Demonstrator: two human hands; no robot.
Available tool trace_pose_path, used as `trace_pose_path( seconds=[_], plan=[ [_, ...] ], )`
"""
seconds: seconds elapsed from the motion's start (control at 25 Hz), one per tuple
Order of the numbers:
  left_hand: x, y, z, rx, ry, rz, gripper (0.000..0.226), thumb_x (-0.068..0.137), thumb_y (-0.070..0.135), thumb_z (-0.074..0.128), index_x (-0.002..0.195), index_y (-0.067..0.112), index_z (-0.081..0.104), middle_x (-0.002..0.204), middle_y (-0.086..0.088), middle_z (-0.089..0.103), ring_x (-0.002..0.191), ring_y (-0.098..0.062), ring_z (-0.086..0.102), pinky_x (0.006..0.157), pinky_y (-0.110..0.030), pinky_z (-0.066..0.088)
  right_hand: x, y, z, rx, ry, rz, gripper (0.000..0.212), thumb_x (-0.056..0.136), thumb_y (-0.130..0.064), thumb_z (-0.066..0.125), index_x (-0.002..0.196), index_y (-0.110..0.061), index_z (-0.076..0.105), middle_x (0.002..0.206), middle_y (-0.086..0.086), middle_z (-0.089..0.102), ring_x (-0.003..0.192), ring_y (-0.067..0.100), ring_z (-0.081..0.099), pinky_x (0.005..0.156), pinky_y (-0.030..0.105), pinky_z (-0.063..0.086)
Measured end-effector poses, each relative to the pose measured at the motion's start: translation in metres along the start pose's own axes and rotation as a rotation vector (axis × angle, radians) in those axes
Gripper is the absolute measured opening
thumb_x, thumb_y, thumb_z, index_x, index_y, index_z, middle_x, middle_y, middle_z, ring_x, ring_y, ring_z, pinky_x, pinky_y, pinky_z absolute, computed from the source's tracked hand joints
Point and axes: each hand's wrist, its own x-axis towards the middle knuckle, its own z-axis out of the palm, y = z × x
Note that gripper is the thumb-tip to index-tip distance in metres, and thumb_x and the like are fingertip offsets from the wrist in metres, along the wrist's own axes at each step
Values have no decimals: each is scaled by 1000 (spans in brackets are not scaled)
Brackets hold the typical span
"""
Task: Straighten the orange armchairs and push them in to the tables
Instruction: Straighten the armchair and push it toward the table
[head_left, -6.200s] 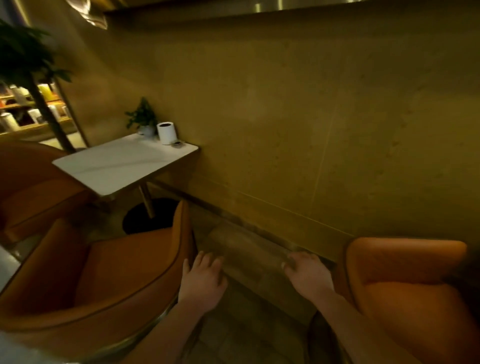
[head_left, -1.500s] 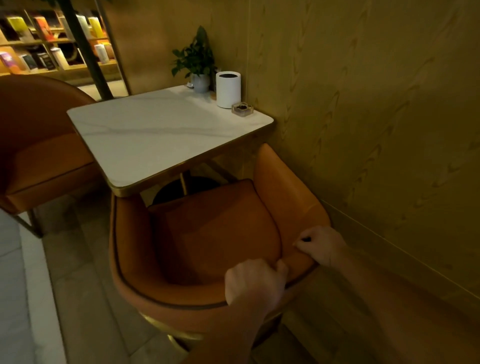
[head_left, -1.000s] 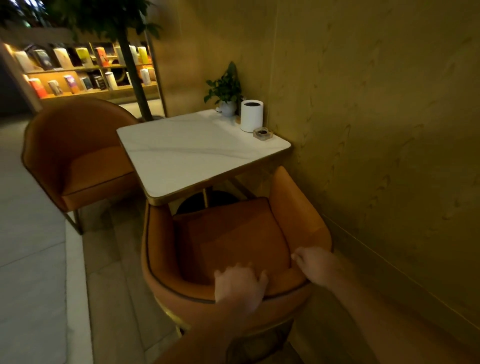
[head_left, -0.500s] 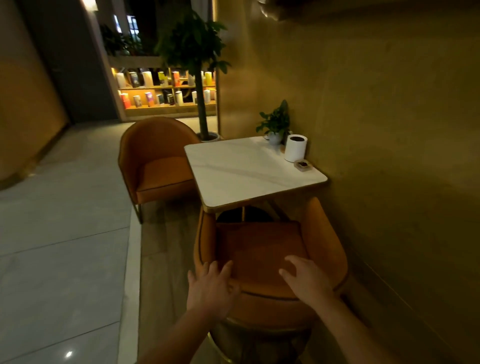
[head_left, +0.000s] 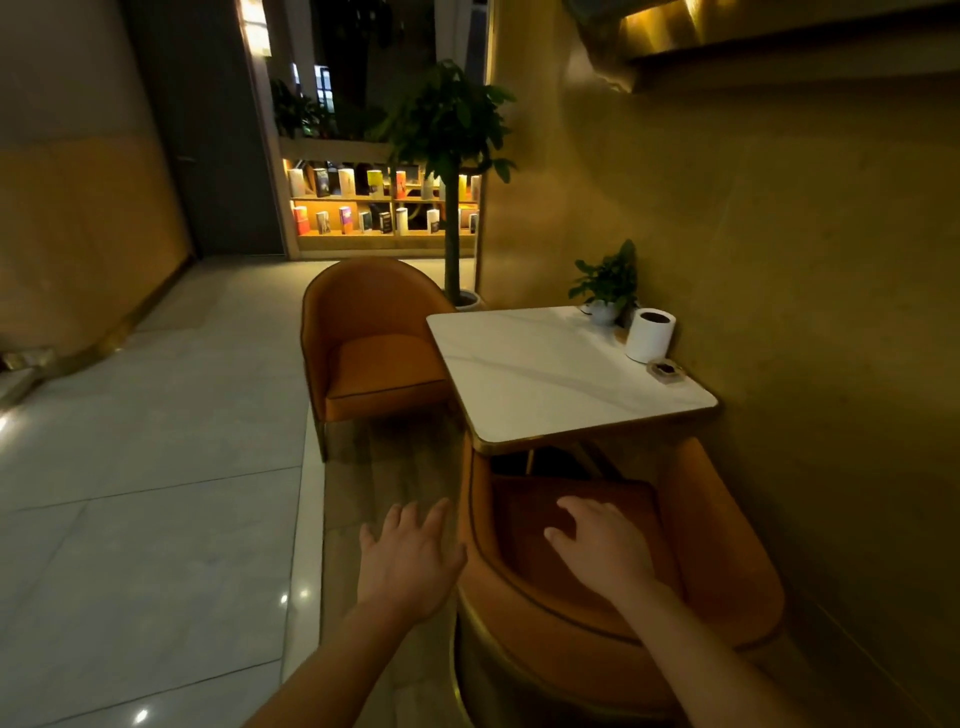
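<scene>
Our left hand (head_left: 410, 564) and right hand (head_left: 605, 551) hover spread and empty by the table (head_left: 524, 395). Left of it, the far armchair (head_left: 371, 343) stands off; the near armchair (head_left: 722, 545) sits tucked against it. We read no writing.

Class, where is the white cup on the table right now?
The white cup stands at the table's far right corner by the wall, between the small potted plant and the ashtray.
</scene>
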Motion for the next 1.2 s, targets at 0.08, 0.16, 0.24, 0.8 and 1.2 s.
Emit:
trace_pose_path(
  seconds=[0.08, 0.16, 0.24, 0.8, 1.2],
  plan=[
    [12, -40, -16, 13, 15, -15, 74, 91, 73, 22, 155, 37, 15, 162, -1, 27, 151, -24, 19, 121, -59, 16, 16, -37, 11, 0, -14, -3, 53, 100, -51, 51, 148, -30, 42, 149, -9, 50, 137, 15, 44, 106, 35, 43],
    [24, -78, -33, 25, 21, -29, 67, 97, 65, 30, 156, 36, 15, 161, -1, 29, 150, -23, 21, 120, -58, 17, 31, -70, 20, 7, -36, 12, 52, 99, -51, 51, 147, -31, 44, 146, -9, 52, 134, 15, 47, 104, 35, 45],
    [35, -112, -50, 23, 25, -42, 66, 98, 63, 31, 156, 36, 15, 160, 0, 31, 149, -23, 23, 120, -57, 18, 47, -101, 28, 2, -61, 20, 50, 99, -51, 51, 145, -31, 46, 141, -9, 55, 129, 15, 50, 100, 35, 48],
    [197, -281, -95, 99, 0, -186, 65, 100, 60, 31, 157, 32, 17, 162, -5, 27, 152, -26, 16, 121, -57, 14, 256, -245, 108, 24, -132, -58, 51, 98, -53, 52, 144, -29, 48, 132, -6, 62, 119, 15, 58, 93, 34, 52],
    [368, -388, -127, 75, 28, -368, 61, 102, 55, 33, 156, 29, 24, 157, -3, 36, 146, -23, 30, 120, -53, 23, 468, -339, 154, 23, -220, -204, 47, 100, -51, 51, 142, -29, 50, 119, -9, 65, 109, 10, 60, 82, 26, 50]
  ],
)
